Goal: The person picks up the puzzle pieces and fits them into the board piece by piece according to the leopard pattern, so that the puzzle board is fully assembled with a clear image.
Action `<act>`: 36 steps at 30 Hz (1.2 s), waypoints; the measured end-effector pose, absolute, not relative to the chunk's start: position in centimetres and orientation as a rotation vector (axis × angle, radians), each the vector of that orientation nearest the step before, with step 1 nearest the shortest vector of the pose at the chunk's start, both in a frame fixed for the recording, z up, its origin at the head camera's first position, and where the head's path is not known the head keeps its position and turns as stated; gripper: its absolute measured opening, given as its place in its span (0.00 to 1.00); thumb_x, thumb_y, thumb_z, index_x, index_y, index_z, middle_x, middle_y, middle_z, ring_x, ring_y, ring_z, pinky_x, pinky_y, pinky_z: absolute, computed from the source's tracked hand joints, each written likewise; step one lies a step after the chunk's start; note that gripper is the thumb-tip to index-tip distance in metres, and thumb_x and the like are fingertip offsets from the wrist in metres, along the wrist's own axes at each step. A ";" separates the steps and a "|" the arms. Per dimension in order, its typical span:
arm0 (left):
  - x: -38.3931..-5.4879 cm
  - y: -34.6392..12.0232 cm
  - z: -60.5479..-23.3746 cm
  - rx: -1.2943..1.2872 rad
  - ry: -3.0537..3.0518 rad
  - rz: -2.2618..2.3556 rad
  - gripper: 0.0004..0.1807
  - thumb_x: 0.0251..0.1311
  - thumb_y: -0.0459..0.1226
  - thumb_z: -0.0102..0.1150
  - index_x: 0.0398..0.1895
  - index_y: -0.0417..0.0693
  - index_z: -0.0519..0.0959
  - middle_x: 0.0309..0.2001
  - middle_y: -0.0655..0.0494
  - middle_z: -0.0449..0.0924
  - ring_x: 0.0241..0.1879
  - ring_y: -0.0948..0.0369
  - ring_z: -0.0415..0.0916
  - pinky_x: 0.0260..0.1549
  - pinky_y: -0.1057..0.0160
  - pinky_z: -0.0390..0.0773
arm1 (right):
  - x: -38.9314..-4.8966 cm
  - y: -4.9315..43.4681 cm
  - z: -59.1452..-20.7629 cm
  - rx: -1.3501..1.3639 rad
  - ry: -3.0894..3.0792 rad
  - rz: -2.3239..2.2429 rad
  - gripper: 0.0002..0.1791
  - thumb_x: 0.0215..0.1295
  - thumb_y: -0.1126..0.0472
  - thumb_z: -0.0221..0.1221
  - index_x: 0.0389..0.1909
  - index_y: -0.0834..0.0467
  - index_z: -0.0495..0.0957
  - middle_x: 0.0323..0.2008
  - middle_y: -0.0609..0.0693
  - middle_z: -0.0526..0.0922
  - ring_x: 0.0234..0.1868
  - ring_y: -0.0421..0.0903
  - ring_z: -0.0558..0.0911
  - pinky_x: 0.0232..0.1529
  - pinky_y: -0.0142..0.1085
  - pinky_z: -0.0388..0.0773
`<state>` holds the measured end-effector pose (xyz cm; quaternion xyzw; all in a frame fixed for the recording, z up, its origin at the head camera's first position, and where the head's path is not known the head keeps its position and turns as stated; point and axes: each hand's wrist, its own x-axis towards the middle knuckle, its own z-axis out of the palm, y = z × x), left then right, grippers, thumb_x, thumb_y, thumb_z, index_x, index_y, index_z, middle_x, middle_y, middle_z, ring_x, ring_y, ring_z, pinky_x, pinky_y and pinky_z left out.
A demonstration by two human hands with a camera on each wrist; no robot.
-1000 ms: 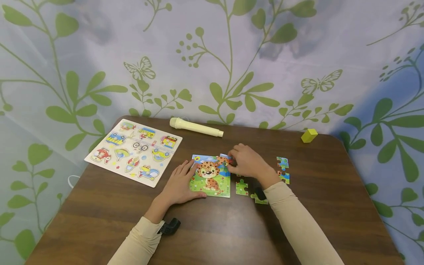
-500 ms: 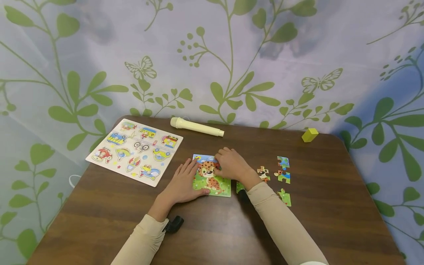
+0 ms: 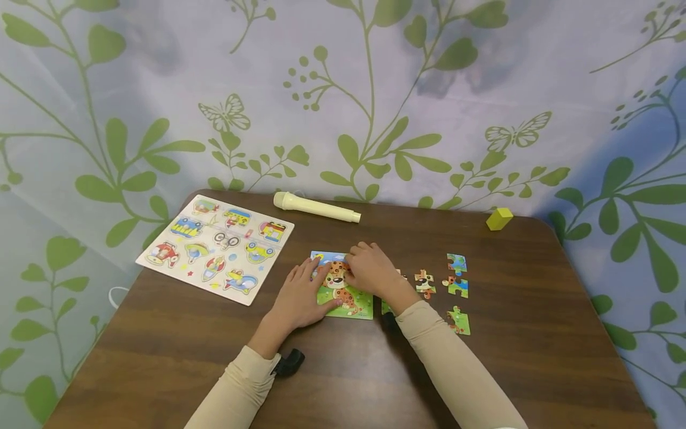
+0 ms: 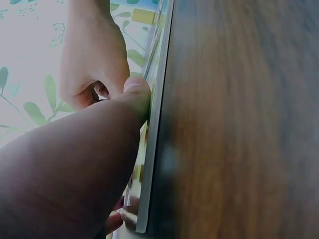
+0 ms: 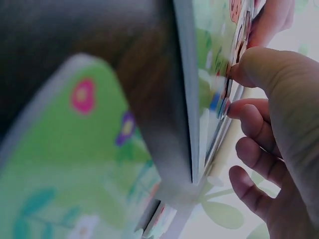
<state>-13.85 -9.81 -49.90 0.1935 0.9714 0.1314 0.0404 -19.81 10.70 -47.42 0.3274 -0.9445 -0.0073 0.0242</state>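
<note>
My left hand (image 3: pixel 302 301) lies spread along the left side of a square jigsaw puzzle (image 3: pixel 358 307) that shows a spotted leopard cub. Its fingers rest at the upper left edge and the thumb sits low on the picture. Over the upper right part, my right hand (image 3: pixel 375 274) covers the puzzle. In the right wrist view, its thumb and forefinger pinch a small puzzle piece (image 5: pixel 227 94) right at the surface, the other fingers loosely curled. The left wrist view has the left thumb (image 4: pixel 137 87) on the puzzle's edge, beside the right hand (image 4: pixel 94 59).
Loose puzzle pieces (image 3: pixel 459 320) lie to the right, some partly hidden by the right arm; a green flowered one (image 5: pixel 84 164) looms near the right wrist camera. A vehicle peg board (image 3: pixel 187 271) lies left, a cream toy microphone (image 3: pixel 316 206) behind, a yellow block (image 3: pixel 499 219) back right.
My right hand has moved left from the puzzle's upper right corner onto its picture with the piece, then stayed nearly still. Loose pieces came into view behind it. The left hand shifted slightly.
</note>
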 end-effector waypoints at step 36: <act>-13.9 -9.6 -50.3 0.623 3.025 0.468 0.46 0.64 0.67 0.56 0.79 0.54 0.62 0.78 0.42 0.58 0.78 0.42 0.53 0.74 0.38 0.57 | -19.7 39.1 -48.3 0.376 -3.209 0.905 0.35 0.65 0.44 0.68 0.69 0.53 0.75 0.34 0.51 0.68 0.29 0.42 0.62 0.30 0.37 0.59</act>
